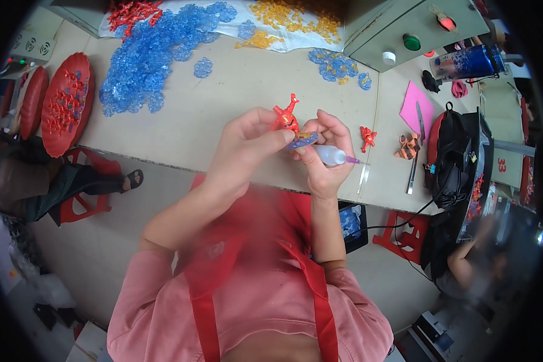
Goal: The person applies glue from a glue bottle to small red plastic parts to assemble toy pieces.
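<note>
Over the front edge of the table my two hands meet. My left hand (250,142) is closed on a small red plastic figurine (288,116), which stands upright above the fingers. Just below it, my right hand (329,163) pinches a translucent blue disc-like piece (303,141) with a bit of orange on top. The figurine's lower end seems to touch that piece; fingers partly hide the contact. Tucked in the same right hand is a small whitish squeeze bottle (330,155), its purple nozzle pointing right. Another red figurine (368,139) lies on the table right of this hand.
A heap of blue pieces (142,75) spreads at back left, with orange pieces (298,18) behind. Red scalloped trays (50,130) stand left. At right are a control box (416,36), tweezers (412,175), a pink sheet (413,102) and a black bag (452,163). Another person sits at far right.
</note>
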Demonstrator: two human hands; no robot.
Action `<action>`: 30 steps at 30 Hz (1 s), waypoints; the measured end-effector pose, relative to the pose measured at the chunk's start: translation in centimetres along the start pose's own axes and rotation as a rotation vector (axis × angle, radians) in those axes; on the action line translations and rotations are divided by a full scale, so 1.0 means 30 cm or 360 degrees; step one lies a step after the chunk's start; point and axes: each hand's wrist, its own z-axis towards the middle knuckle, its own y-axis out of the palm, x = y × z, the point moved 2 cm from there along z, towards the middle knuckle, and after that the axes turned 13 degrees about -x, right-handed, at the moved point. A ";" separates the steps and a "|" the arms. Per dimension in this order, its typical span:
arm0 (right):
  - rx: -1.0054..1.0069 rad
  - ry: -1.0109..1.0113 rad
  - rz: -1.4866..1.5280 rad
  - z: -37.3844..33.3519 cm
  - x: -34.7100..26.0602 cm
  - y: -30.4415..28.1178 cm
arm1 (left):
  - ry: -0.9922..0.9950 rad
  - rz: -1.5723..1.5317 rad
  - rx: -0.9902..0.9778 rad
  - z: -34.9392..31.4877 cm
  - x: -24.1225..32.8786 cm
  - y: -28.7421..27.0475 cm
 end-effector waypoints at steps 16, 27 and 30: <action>-0.0065 -0.0187 -0.0415 -0.017 -0.048 0.022 | 0.0055 0.0029 -0.0041 -0.019 0.025 0.014; -0.0045 -0.0377 -0.0733 -0.008 -0.039 0.035 | 0.0090 0.0192 -0.0090 -0.018 0.044 0.007; -0.0068 -0.0406 -0.0744 -0.002 -0.032 0.041 | 0.0099 0.0159 -0.0096 -0.026 0.045 -0.005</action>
